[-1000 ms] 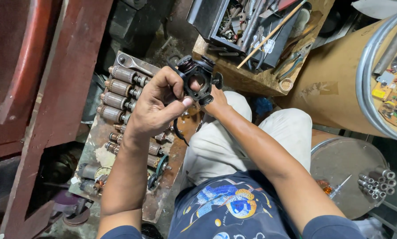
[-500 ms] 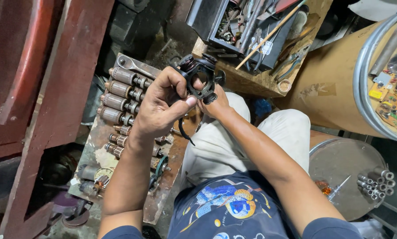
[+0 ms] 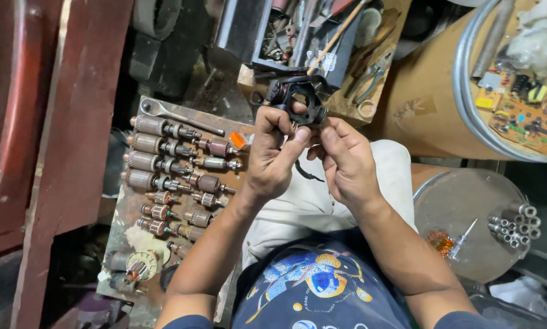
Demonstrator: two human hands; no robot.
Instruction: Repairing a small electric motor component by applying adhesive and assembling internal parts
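Cluttered workshop floor surrounds a seated person, whose left hand (image 3: 272, 159) and right hand (image 3: 345, 159) both pinch a black ring-shaped motor housing with copper windings (image 3: 296, 97) above the lap. Left of the grip, rows of copper-wound motor armatures (image 3: 163, 167) lie on a rusty metal plate (image 3: 130, 210); beyond it sits an open black toolbox (image 3: 298, 30). Judging by the fingertips, they are inspecting or fitting the housing's inside; steady turning seems needed.

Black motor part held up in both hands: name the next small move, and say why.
Probably turn the black motor part a little between the fingertips. Both the left hand and the right hand pinch it from below in the air above the lap, and a thin black wire hangs loose beneath it.
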